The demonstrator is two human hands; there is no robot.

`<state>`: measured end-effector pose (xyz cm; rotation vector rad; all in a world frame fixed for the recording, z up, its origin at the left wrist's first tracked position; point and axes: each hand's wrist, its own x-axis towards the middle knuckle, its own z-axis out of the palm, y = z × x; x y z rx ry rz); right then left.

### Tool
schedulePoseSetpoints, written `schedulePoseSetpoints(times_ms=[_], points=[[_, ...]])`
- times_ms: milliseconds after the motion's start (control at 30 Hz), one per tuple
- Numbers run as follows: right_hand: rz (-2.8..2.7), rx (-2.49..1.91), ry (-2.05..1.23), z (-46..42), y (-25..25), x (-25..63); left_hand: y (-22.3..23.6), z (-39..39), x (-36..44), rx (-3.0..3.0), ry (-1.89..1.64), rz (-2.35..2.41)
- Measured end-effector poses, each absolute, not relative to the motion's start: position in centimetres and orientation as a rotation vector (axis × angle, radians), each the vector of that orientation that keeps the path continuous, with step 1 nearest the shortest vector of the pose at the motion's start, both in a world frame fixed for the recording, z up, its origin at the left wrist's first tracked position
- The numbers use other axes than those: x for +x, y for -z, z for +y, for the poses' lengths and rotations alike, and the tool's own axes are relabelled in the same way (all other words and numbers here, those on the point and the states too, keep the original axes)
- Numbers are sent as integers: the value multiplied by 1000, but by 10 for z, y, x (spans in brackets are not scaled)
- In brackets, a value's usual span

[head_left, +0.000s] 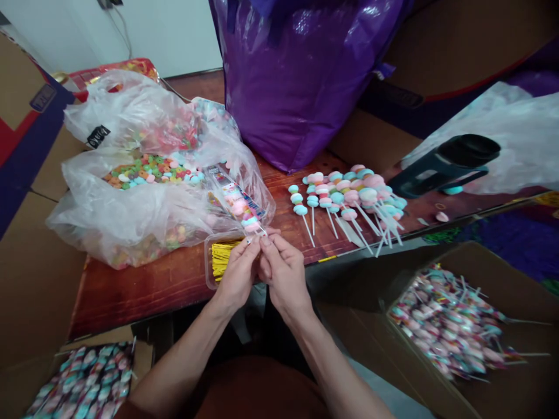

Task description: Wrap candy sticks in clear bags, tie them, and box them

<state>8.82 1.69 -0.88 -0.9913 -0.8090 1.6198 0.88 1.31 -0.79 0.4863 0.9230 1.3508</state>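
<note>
At table edge (144,309) — hands (286,273) on skewer (250,223)

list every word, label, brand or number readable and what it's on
Nothing reads clearly.
Small black tag on crumpled translucent plastic bag: pale lettering, too blurred.
Dark blue label on left brown-red-blue cardboard box: too blurred.
Dark label on right brown-blue cardboard box: too dim.
Colourful printed plastic wrapper: print too small.
</note>
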Motion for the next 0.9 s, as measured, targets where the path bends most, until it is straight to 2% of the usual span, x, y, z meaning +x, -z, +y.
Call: schedulePoseSetpoints(times_ms=[133, 233, 300, 400, 467, 567, 700, 900], points=[[-735, -921, -1817, 24, 1, 82, -5, 13, -6, 489, -1388, 822], [-1006, -944, -1815, 29, -1, 87, -11, 15, -19, 494, -1457, 827], [-1395, -1017, -1649, 33, -2, 94, -13, 18, -29, 478, -1511, 842], [-1920, -1247, -1114, 36, -4, 105, -13, 19, -46, 425, -1604, 864], [-2170, -1360, -880, 34, -5, 106, -12, 19, -57, 401, -1616, 889], [-2492, -1451, -728, 30, -2, 96, -8, 15, -67, 390, -1552, 899], [-2616, -1577, -568, 28, 7, 81, 0, 10, -67, 390, -1503, 893], [-2571, -1598, -664, 33, 8, 87, 6, 11, -67, 382, -1588, 915]])
